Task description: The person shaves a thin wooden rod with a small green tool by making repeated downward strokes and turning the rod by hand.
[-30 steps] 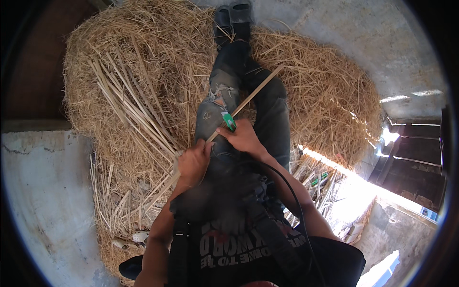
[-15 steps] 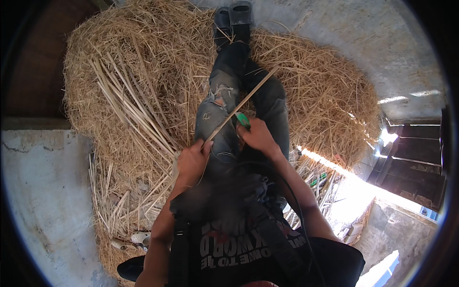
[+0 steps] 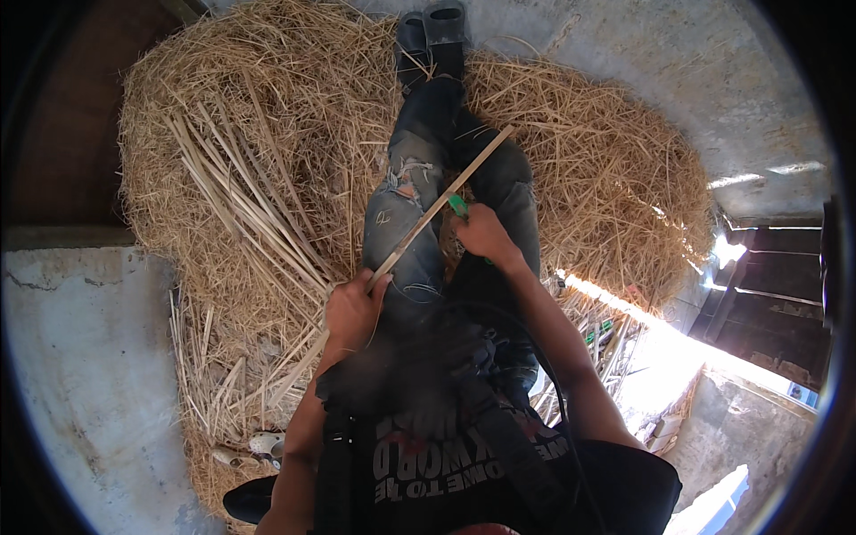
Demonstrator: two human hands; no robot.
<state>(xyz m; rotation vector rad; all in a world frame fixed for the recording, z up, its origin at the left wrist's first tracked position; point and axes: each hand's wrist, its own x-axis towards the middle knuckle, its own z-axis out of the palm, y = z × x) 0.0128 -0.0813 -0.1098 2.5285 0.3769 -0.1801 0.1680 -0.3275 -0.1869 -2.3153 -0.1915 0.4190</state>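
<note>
1 long pale cane strip (image 3: 437, 207) was in hand, lying slantwise across the seated person's lap, over the torn jeans (image 3: 406, 209), its upper end reaching past the right knee.

- Left hand (image 3: 354, 308): closed round the strip's lower part, fingers wrapped tight.
- Right hand (image 3: 484, 234): closed on a small green-handled tool (image 3: 457, 206), which was pressed against the strip about midway up; whether a blade met the cane could not be told.
- Loose pale cane strips (image 3: 236, 201): many, laid roughly side by side on the straw heap (image 3: 606, 169) to the person's left; a further scatter lay nearer the left elbow.
- Concrete floor (image 3: 80, 357): bore the straw and the person.
- Dark shoes (image 3: 432, 31): 2, at the far end of the outstretched legs.

Progress, as judged: the strip seemed partway worked, the tool standing near its middle with the upper length yet to cover. Which of the laid-out strips were finished and which waiting could not be told.
</note>
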